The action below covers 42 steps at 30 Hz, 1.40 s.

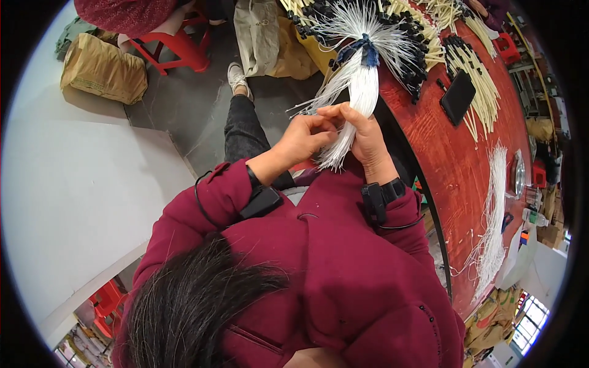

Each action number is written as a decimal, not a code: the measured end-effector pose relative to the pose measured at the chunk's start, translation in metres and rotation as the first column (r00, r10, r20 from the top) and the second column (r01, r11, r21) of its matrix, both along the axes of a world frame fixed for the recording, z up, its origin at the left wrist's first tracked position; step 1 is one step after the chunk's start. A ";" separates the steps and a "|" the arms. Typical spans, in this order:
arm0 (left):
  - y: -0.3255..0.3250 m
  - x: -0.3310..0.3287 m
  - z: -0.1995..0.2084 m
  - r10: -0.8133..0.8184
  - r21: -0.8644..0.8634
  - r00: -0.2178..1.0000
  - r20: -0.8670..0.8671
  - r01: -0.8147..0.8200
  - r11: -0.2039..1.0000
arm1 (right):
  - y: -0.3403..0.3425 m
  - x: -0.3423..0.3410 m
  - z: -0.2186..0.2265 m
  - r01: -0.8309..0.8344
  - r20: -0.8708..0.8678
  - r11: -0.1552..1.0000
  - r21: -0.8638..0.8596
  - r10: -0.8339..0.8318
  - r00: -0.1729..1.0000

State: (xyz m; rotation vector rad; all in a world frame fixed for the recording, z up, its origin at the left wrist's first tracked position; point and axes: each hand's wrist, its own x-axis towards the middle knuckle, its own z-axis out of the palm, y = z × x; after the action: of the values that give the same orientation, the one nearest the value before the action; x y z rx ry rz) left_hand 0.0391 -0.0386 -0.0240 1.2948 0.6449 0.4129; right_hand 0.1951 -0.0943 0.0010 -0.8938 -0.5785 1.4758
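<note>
A thick bundle of thin white cords hangs over the table's near edge, bound near its top with a dark blue cloth tie. Above the tie the cords fan out. My right hand is closed round the lower part of the bundle, thumb on top. My left hand is closed beside it, its fingertips pinching at the cords near the loose lower ends. Exactly which cords the left fingers grip is partly hidden. A few strands stray out to the left above my left hand.
On the red table lie pale sticks with black ends, a black phone and a second spread of white cords. A brown paper package and a red stool stand left, near another person's sleeve.
</note>
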 end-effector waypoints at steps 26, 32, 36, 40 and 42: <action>0.017 0.013 0.059 0.288 -0.391 0.921 0.262 -0.172 0.904 | 0.006 -0.005 -0.010 0.179 0.296 0.983 -0.043 -0.159 0.942; 0.041 0.003 0.010 0.321 0.308 0.945 0.060 -0.323 0.895 | 0.006 -0.001 -0.011 0.115 0.303 0.990 -0.078 -0.087 0.949; 0.025 -0.016 0.011 0.224 0.831 0.973 0.059 -0.172 0.529 | 0.003 0.002 -0.012 0.102 0.317 0.992 -0.069 -0.075 0.945; 0.019 -0.019 0.017 0.146 0.888 0.986 -0.081 0.005 0.460 | 0.003 0.000 -0.009 0.081 0.321 0.994 -0.080 -0.052 0.946; 0.019 -0.017 0.016 0.134 0.845 0.984 -0.116 0.027 0.534 | 0.002 -0.003 -0.007 0.088 0.295 0.992 -0.093 -0.056 0.954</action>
State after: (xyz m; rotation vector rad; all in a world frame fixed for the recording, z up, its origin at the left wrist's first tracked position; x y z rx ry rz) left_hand 0.0223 -0.0193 -0.0084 2.2860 0.6405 0.7288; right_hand 0.1922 -0.0924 -0.0056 -1.2168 -0.6811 1.3264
